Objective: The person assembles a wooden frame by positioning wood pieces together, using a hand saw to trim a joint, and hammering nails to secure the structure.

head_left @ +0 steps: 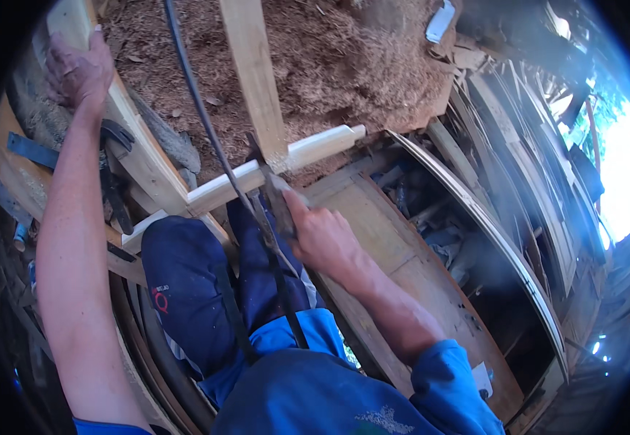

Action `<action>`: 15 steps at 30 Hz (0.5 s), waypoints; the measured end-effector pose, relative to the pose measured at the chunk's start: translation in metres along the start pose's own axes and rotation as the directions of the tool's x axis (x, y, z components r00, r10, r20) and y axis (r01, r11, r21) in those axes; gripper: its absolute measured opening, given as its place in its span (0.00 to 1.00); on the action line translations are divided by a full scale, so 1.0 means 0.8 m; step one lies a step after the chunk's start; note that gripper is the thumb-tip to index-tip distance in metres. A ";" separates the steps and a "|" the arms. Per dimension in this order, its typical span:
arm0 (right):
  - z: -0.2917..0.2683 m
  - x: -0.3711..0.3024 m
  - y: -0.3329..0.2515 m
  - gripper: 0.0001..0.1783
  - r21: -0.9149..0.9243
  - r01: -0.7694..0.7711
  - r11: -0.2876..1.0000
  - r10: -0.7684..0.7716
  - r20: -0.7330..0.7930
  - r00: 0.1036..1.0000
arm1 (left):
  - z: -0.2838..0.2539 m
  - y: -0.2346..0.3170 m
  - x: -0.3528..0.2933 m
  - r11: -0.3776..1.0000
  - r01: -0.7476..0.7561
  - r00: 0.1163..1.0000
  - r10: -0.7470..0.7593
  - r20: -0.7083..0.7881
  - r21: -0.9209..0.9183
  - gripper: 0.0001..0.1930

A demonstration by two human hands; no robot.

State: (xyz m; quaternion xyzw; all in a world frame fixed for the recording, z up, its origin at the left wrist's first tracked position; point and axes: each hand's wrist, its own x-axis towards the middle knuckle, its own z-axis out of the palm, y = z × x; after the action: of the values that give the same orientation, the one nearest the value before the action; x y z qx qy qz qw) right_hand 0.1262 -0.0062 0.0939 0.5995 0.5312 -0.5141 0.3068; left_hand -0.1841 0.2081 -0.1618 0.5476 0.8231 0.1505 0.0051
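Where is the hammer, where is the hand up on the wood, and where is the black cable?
hammer (277,194): head view, on its dark metal head.
left hand (77,71): head view, on the back of the hand gripping the plank.
black cable (197,105): head view, on its upper stretch over the sawdust.

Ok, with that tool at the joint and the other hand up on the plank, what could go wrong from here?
1. The right hand grips a dark tool close above the knee; a slip could drive it into the leg.
2. The left hand steadies the slanted plank at full stretch, so the plank could shift.
3. A black cable runs past the joint and might snag the tool.
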 end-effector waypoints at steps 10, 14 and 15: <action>-0.009 -0.056 -0.015 0.43 0.020 -0.055 0.998 0.055 0.010 0.998 | 0.001 0.007 0.001 0.998 -0.009 1.000 0.009 -0.003 0.066 0.41; -0.051 -0.049 -0.006 0.42 -0.047 -0.011 0.999 0.013 0.056 0.998 | 0.000 -0.003 0.008 0.994 -0.028 1.000 0.027 0.003 0.105 0.41; -0.047 -0.053 0.004 0.42 -0.039 -0.002 0.999 0.004 0.056 0.998 | -0.003 -0.004 0.008 0.998 -0.003 0.999 0.002 0.032 0.056 0.40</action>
State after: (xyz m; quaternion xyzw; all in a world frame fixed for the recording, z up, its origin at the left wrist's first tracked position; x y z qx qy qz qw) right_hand 0.1443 0.0141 0.1439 0.5796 0.5314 -0.5197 0.3340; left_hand -0.1901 0.2126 -0.1594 0.5509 0.8261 0.1187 0.0026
